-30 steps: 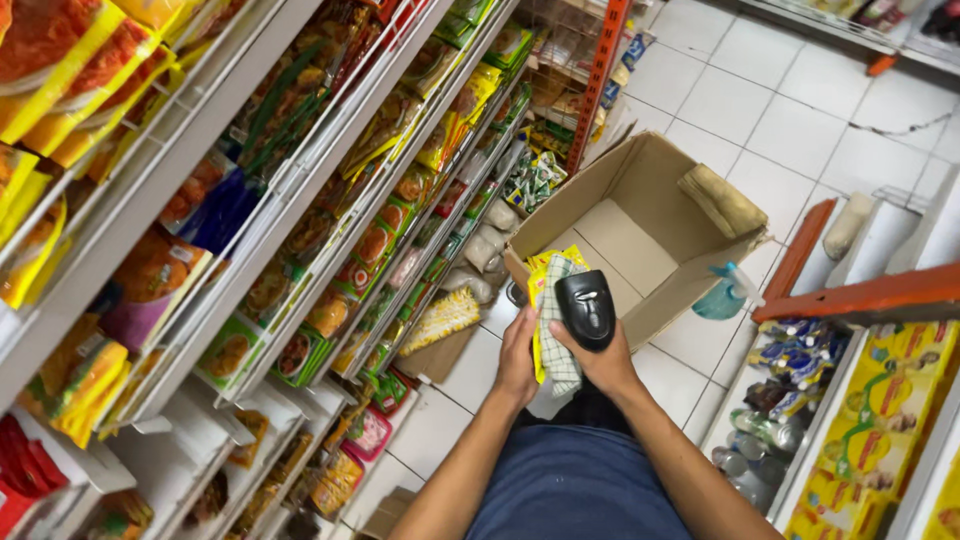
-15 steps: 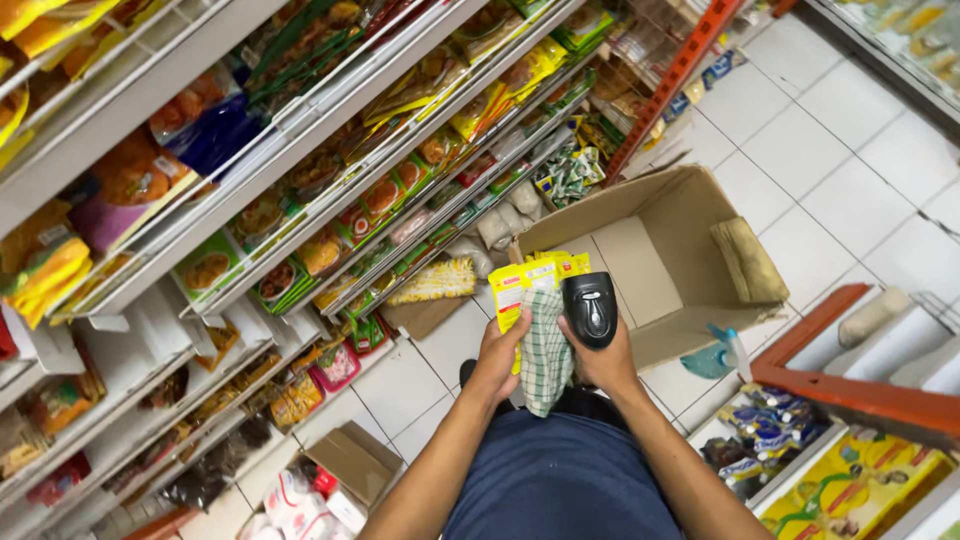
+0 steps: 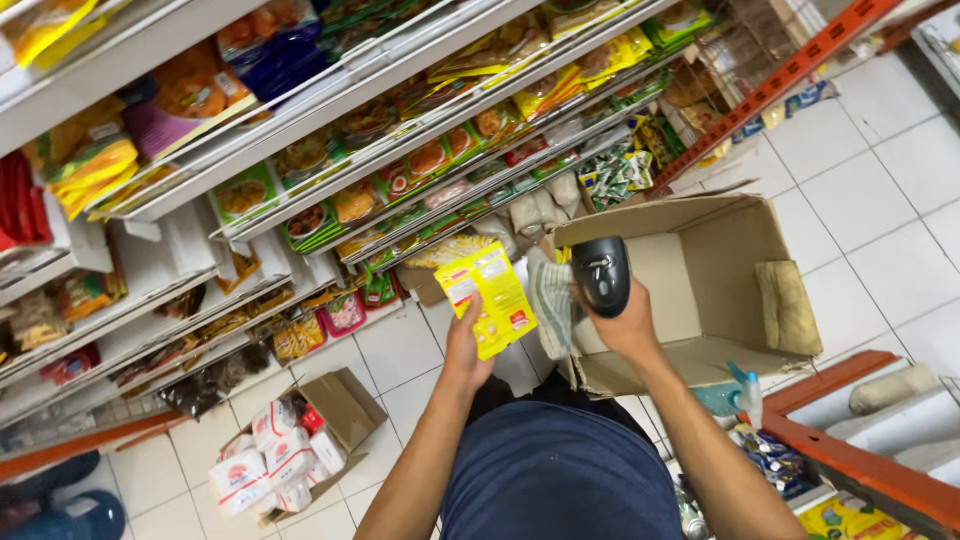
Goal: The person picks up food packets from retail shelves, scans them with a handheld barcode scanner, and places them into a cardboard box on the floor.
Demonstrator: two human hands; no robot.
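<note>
Nearest, the person's dark blue shirt (image 3: 560, 470) fills the bottom edge, hiding the floor just below the arms. The left hand (image 3: 466, 345) is closed on the lower corner of one flat yellow plastic packet with red print (image 3: 492, 298), held up in front of the body, its fingers mostly hidden behind it. Just to the right, well apart from the left, the right hand (image 3: 622, 322) is clamped around one black handheld scanner (image 3: 600, 273), and a green-and-white checked cloth (image 3: 550, 300) hangs from the same grip; how the cloth is held cannot be made out. Near left on the white tiled floor (image 3: 860, 150), one small open cardboard box of white-and-red packs (image 3: 290, 455) stands with bare tiles around it. Beyond the right hand, one large open brown cardboard box (image 3: 720, 270) has a folded tan cloth (image 3: 788, 305) on its right rim. Far left, metal shelves of snack packets (image 3: 400, 150) run up out of view; the packets are too many and too crowded to count.
</note>
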